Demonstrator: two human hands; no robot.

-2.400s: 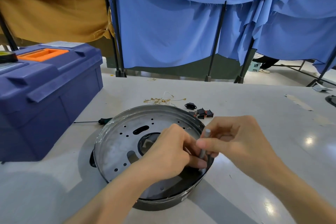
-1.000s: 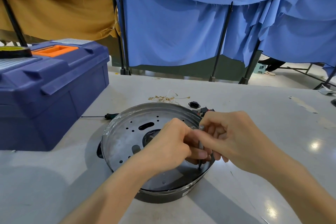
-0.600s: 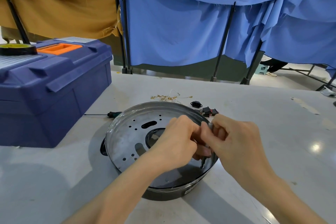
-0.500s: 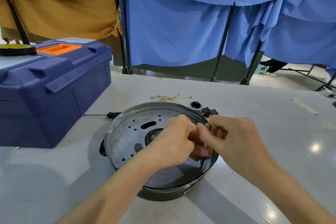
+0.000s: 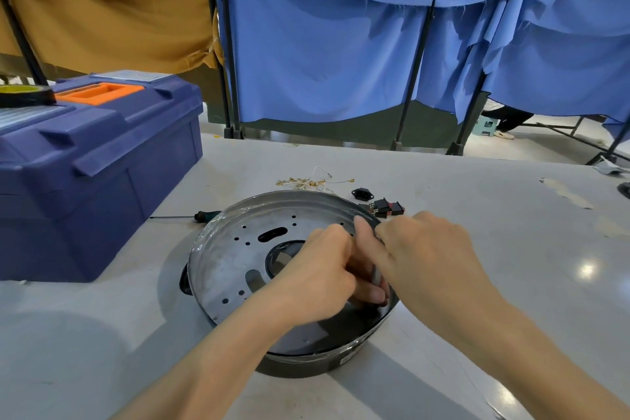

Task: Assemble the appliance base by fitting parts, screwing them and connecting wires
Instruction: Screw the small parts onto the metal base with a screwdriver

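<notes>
While both hands crowd over the right side of the appliance base (image 5: 231, 259) sitting on the table (image 5: 511, 215), the left hand (image 5: 317, 276) is curled tight, and I can't tell what it's pinching. The right hand (image 5: 429, 259) curls round a small grey driver (image 5: 375, 275), mostly hidden. Further back: green-handled screwdriver (image 5: 204, 215), black switches (image 5: 385, 208), loose wires (image 5: 313, 182), blue toolbox (image 5: 102, 164)

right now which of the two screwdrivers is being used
The grey screwdriver, gripped by the right hand, tip down inside the appliance base. The green-handled screwdriver lies untouched on the table, left of it.
</notes>
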